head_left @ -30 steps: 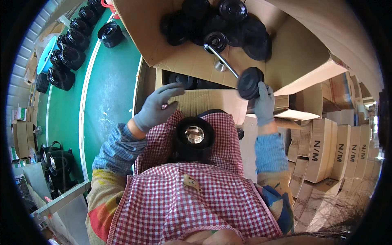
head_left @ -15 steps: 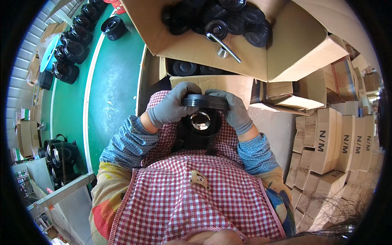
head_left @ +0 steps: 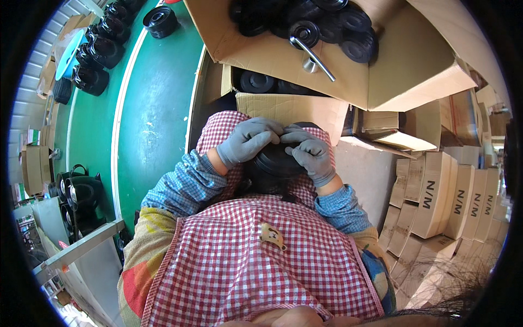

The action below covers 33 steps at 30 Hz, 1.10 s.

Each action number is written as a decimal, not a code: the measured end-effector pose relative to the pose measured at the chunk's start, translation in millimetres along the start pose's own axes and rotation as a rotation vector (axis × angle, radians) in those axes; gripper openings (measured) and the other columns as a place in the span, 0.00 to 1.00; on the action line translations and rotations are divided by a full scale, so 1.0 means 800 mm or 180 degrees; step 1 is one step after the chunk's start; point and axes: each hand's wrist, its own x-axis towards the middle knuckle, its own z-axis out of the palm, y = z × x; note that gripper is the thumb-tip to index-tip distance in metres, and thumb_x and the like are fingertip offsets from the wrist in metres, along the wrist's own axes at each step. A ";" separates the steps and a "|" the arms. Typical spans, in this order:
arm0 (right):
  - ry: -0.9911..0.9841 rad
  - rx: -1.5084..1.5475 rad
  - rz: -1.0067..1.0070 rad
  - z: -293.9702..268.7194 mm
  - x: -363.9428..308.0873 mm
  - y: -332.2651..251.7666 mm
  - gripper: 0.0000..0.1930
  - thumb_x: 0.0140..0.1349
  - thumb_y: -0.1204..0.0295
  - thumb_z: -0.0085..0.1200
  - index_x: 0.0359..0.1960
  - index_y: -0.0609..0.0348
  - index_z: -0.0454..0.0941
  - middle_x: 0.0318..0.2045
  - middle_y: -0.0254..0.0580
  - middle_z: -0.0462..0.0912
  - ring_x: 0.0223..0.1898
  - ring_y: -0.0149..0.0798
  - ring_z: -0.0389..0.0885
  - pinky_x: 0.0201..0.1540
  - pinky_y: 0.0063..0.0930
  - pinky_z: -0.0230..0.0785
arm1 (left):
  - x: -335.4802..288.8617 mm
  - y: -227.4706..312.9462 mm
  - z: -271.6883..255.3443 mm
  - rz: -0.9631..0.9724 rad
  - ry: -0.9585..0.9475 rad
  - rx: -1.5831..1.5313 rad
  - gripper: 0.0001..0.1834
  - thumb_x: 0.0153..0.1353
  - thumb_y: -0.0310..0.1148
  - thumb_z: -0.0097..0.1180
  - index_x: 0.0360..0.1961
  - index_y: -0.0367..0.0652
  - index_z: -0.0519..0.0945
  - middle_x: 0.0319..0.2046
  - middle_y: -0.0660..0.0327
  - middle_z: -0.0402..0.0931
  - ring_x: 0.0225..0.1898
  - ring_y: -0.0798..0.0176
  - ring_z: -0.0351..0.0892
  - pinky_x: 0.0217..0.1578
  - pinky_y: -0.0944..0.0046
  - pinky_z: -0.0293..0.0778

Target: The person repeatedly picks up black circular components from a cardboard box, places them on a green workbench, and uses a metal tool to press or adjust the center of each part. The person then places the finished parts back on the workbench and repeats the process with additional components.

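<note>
My left hand (head_left: pixel 248 143), in a grey glove, curls its fingers over the far left rim of a round black plastic part (head_left: pixel 277 162). On the opposite side my right hand (head_left: pixel 311 154), gloved the same way, grips the part's right rim with bent fingers. The part lies over the opening of a black vessel-like housing (head_left: pixel 251 185) held in my lap, against the red checked apron (head_left: pixel 245 240). Its mirror-like inside is covered now. How firmly the two pieces meet is hidden under the gloves.
Ahead, an open carton (head_left: pixel 408 82) holds several black round parts and a metal T-shaped tool (head_left: pixel 313 59). A lower carton (head_left: pixel 291 109) holds more. On the left green bench (head_left: pixel 155 125) stand black housings (head_left: pixel 90 80) and one ribbed round part (head_left: pixel 160 22). Stacked boxes (head_left: pixel 434 193) rise at right.
The round black part has come down from above the housing onto its opening, hiding the shiny inside. Both hands have lowered with it and drawn closer together at its far rim.
</note>
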 end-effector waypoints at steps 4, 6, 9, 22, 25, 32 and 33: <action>-0.0013 -0.0215 -0.0159 0.001 0.004 0.001 0.10 0.55 0.80 0.63 0.21 0.61 0.74 0.47 0.50 0.87 0.56 0.50 0.81 0.69 0.48 0.63 | 0.000 -0.002 -0.001 0.0071 -0.0079 -0.0008 0.15 0.73 0.35 0.50 0.38 0.35 0.85 0.45 0.49 0.81 0.50 0.48 0.81 0.55 0.54 0.75; -0.0082 -0.0341 -0.0279 -0.001 0.006 0.005 0.09 0.55 0.81 0.63 0.21 0.61 0.74 0.46 0.50 0.87 0.56 0.49 0.81 0.69 0.47 0.63 | 0.001 -0.004 -0.003 0.0124 -0.0166 0.0083 0.17 0.73 0.37 0.49 0.38 0.34 0.84 0.45 0.49 0.82 0.51 0.47 0.81 0.56 0.52 0.73; -0.0116 -0.0181 -0.0133 -0.002 0.006 0.008 0.07 0.56 0.80 0.62 0.23 0.62 0.76 0.45 0.49 0.87 0.56 0.49 0.81 0.67 0.46 0.65 | 0.000 0.008 -0.003 0.0153 -0.0141 0.0232 0.10 0.70 0.31 0.55 0.38 0.34 0.84 0.45 0.48 0.82 0.50 0.47 0.82 0.55 0.54 0.77; 0.0199 -0.0044 0.0319 0.001 0.009 -0.005 0.19 0.74 0.66 0.49 0.60 0.64 0.75 0.62 0.53 0.76 0.67 0.52 0.70 0.71 0.44 0.59 | 0.000 0.074 -0.004 0.0154 -0.0429 0.1718 0.45 0.68 0.65 0.44 0.74 0.42 0.61 0.72 0.41 0.58 0.73 0.31 0.54 0.72 0.36 0.46; -0.0057 -0.1333 -0.0250 0.015 0.002 -0.014 0.21 0.77 0.64 0.41 0.63 0.64 0.73 0.68 0.56 0.69 0.72 0.56 0.62 0.74 0.47 0.53 | -0.001 0.070 0.009 -0.0134 -0.0856 0.2264 0.49 0.65 0.69 0.44 0.76 0.43 0.56 0.74 0.41 0.54 0.75 0.32 0.50 0.72 0.34 0.43; 0.0085 -0.1918 -0.0116 0.006 0.000 0.001 0.25 0.75 0.57 0.44 0.63 0.63 0.72 0.65 0.59 0.71 0.70 0.59 0.63 0.72 0.54 0.53 | 0.002 0.095 0.015 0.0023 -0.0815 0.2295 0.50 0.68 0.68 0.39 0.76 0.38 0.54 0.75 0.41 0.51 0.77 0.34 0.45 0.73 0.35 0.36; -0.0045 -0.2093 -0.0361 0.016 -0.005 -0.008 0.25 0.75 0.56 0.43 0.64 0.63 0.72 0.65 0.59 0.71 0.70 0.59 0.63 0.72 0.54 0.53 | 0.001 0.083 0.012 -0.0184 -0.0932 0.2466 0.48 0.69 0.66 0.39 0.76 0.39 0.55 0.75 0.42 0.52 0.77 0.34 0.44 0.74 0.35 0.35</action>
